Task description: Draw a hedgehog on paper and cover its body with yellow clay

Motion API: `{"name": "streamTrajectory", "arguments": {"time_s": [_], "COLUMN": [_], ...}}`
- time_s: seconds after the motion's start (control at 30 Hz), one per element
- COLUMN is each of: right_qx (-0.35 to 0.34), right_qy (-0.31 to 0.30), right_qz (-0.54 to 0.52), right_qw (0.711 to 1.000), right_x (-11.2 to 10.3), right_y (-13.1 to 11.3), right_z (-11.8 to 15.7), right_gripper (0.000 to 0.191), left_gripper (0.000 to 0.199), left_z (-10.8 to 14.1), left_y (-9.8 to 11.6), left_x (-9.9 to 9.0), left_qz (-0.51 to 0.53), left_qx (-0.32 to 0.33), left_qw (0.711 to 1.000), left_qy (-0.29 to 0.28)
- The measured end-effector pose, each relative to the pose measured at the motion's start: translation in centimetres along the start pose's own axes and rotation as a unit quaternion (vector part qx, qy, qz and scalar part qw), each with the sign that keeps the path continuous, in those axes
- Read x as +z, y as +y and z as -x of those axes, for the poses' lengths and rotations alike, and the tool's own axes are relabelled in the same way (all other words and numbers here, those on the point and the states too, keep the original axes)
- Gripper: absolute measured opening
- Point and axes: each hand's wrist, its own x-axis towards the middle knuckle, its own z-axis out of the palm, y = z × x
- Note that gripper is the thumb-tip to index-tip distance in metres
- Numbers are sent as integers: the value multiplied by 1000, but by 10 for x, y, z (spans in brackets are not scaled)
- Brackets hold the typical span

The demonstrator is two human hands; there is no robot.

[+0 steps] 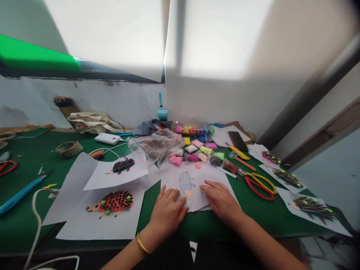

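Observation:
A white sheet (pixel 171 176) lies at the front middle of the table, with a blue-outlined hedgehog drawing (pixel 186 182) whose pointed face bears peach clay (pixel 189 195). My left hand (pixel 168 210) rests on the sheet's lower left, fingers apart and holding nothing. On the drawing's right, my right hand (pixel 221 198) lies over a smaller paper piece (pixel 199 187), with a thin pink stick (pixel 215 206) showing between its fingers and thumb; the rest of the stick is hidden. A peach clay lump (pixel 198 165) sits near the sheet's top edge.
Finished hedgehog pictures lie at left (pixel 118 204) and right (pixel 312 208). Colored clay packets (pixel 191 149) and a plastic bag (pixel 157 144) are behind the sheet. Scissors (pixel 260 185), a white pen (pixel 226 171), a yellow cutter (pixel 238 152) and a phone (pixel 237 140) lie rightward; a blue tool (pixel 21 197) lies left.

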Motion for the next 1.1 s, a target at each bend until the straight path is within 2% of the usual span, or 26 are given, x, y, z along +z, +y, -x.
{"name": "streamTrajectory", "arguments": {"time_s": [0.13, 0.23, 0.33, 0.5, 0.63, 0.8, 0.97, 1.1], "right_qx": [7, 34, 71, 103, 71, 11, 18, 28], "right_qy": [0, 30, 64, 54, 66, 18, 42, 52], "right_qz": [-5, 3, 19, 29, 47, 60, 86, 96], "right_qw": [1000, 999, 995, 993, 994, 998, 995, 994], "right_x": [9, 13, 10, 1, -1, -3, -7, -7], "right_y": [7, 15, 21, 27, 26, 18, 12, 7], "right_z": [-5, -4, 3, 17, 17, 12, 16, 23], "right_gripper": [47, 44, 37, 30, 35, 33, 25, 25], "left_gripper": [16, 15, 12, 11, 13, 17, 33, 76], "left_z": [1, 2, -2, -13, -14, -9, -14, -21], "left_y": [-6, -10, -14, -22, -29, -28, -28, -30], "left_x": [0, 1, -1, -8, -8, -12, -18, -12], "left_qz": [10, 20, 35, 70, 73, 19, -27, -35], "left_qx": [31, 53, 70, 110, 123, 58, 18, -6], "left_qw": [999, 998, 995, 985, 983, 995, 994, 991], "left_qy": [-9, -25, -59, -114, -119, -82, -106, -131]}}
